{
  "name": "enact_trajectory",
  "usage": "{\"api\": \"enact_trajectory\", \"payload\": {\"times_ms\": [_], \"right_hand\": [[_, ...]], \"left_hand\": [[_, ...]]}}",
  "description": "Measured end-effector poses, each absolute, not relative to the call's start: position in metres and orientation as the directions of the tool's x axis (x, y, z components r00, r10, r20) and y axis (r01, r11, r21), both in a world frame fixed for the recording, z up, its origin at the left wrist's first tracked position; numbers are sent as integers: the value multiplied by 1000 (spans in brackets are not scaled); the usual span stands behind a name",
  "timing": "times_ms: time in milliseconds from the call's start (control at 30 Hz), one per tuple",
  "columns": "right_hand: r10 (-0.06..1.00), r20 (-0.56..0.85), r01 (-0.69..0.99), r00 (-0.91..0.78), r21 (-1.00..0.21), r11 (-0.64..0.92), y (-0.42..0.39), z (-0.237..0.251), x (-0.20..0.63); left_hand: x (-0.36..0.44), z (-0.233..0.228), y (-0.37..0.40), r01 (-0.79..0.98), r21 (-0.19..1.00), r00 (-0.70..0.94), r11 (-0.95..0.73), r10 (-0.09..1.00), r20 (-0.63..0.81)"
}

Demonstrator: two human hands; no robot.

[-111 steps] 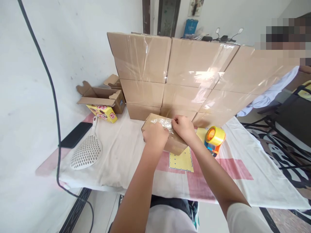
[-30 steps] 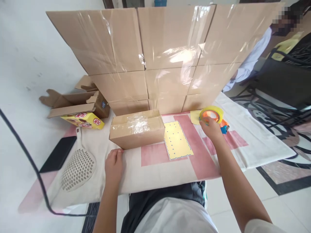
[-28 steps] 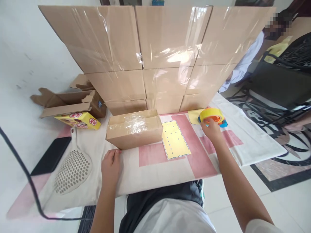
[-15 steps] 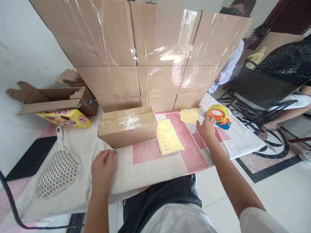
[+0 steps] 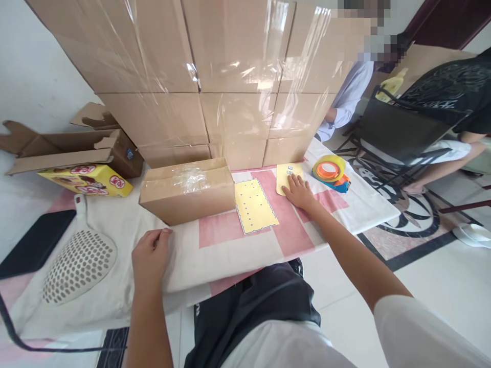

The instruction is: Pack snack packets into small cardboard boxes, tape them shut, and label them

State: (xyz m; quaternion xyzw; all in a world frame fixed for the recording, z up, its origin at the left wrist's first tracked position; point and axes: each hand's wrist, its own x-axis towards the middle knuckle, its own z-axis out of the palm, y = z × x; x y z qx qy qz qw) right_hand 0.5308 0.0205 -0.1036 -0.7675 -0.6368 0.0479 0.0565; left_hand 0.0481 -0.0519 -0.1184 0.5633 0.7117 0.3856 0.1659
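Note:
My right hand (image 5: 300,194) lies flat with its fingers spread on a small yellow card (image 5: 283,176), covering its lower right part. To the left of that card is a larger yellow sheet (image 5: 255,204) with a scalloped dark outline and small dots. A closed cardboard box (image 5: 187,191), taped along its top, stands left of the sheet. In front of the box's near left corner, my left hand (image 5: 151,254) rests on the tablecloth, fingers curled in and nothing seen in them. A tape dispenser (image 5: 331,173) with a yellow roll sits right of my right hand.
A tall wall of taped cartons (image 5: 233,66) closes off the table's back. On the left are an open carton (image 5: 76,145), a yellow printed box (image 5: 88,180), a perforated white strainer (image 5: 80,266) and a black tablet-like slab (image 5: 36,243). Two people sit beyond, one on a black chair (image 5: 406,125).
My right hand has moved left from beside the tape dispenser onto the small yellow card, its fingers now spread. My left hand keeps its place at the table edge. The view has shifted slightly.

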Motion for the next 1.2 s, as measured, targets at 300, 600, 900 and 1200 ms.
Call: {"api": "enact_trajectory", "payload": {"times_ms": [300,600,900,1200], "right_hand": [[965,164,966,205,-193,-172,46,-71,566],[995,-34,981,96,-168,-101,119,-66,594],[989,-98,976,-114,-194,93,117,-56,600],[941,-259,966,-220,-193,173,115,-54,594]], "left_hand": [[43,-125,-44,728,686,-231,16,947,223],[44,-121,-45,679,730,-275,73,948,161],[43,-122,-45,690,719,-276,82,948,156],[43,-120,-44,693,713,-286,103,948,142]]}}
